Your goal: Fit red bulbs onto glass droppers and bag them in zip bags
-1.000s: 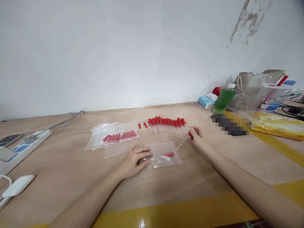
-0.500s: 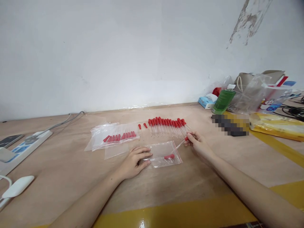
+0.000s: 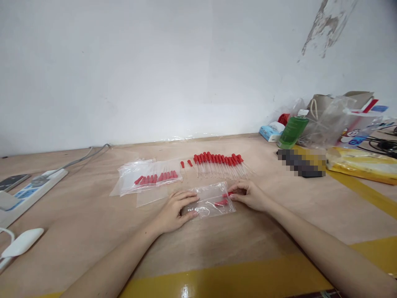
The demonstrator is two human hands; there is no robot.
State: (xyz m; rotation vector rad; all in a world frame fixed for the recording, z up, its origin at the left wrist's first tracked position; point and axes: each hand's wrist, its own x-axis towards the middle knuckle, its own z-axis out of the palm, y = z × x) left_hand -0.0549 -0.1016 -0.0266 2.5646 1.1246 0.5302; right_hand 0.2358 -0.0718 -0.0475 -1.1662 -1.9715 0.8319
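A clear zip bag (image 3: pixel 206 191) lies flat in front of me with one red-bulbed dropper (image 3: pixel 221 203) inside. At the bag's left end rests my left hand (image 3: pixel 176 211), thumb and fingers apart on the plastic. My right hand (image 3: pixel 248 194) is at the bag's right, zip-edged end, pinching the red bulb of a second dropper (image 3: pixel 228 193); its tube lies within the bag. Behind the bag, a row of droppers (image 3: pixel 217 158) lies with bulbs toward the wall, and two more droppers (image 3: pixel 186 163) lie just left of it.
On the left, filled clear bags (image 3: pixel 139 171) lie stacked, showing several red bulbs. Further left are a power strip (image 3: pixel 34 194), a phone (image 3: pixel 12 182) and a white plug (image 3: pixel 25 242). A green bottle (image 3: pixel 294 130), tissue pack (image 3: pixel 269 132) and yellow packet (image 3: pixel 359 163) stand or lie right.
My right hand has moved left and toward me, sliding the second dropper into the bag up to its bulb. The left hand stays on the bag.
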